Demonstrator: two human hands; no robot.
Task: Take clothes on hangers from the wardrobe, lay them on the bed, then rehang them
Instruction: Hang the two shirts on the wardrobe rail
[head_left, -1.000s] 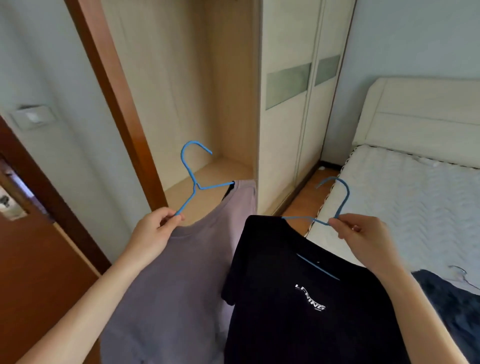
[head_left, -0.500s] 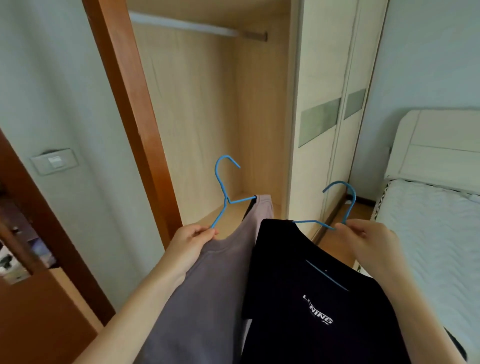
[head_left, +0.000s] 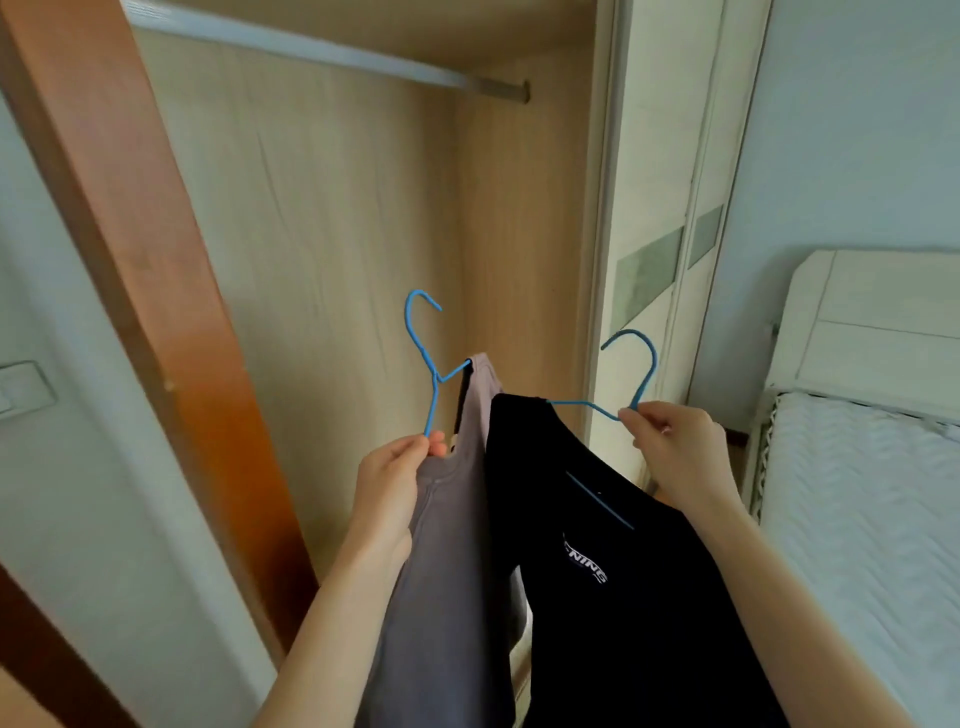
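While both arms reach toward the open wardrobe (head_left: 337, 234), each grip holds one hanger with a shirt on it. The left grip (head_left: 400, 478) pinches the lower wire of the left blue hanger (head_left: 423, 338) between thumb and fingers, right at the collar of the grey shirt (head_left: 452, 571). That hanger's hook stands upright and opens to the right. The right grip (head_left: 675, 447) pinches the right blue hanger (head_left: 641, 374) at the base of its hook, and the hook opens to the left. The black shirt (head_left: 597, 623), with white lettering on its chest, hangs from this hanger. Its left edge lies over the grey shirt, and the two garments touch.

Both hooks sit well below the wardrobe rail (head_left: 322, 49), which runs bare across the top of the compartment. A pale sliding door (head_left: 649, 208) stands just right of the opening, and a brown wooden frame (head_left: 140, 260) is on the left. The bed (head_left: 857, 493), with a white quilted mattress, lies along the right edge of the view.
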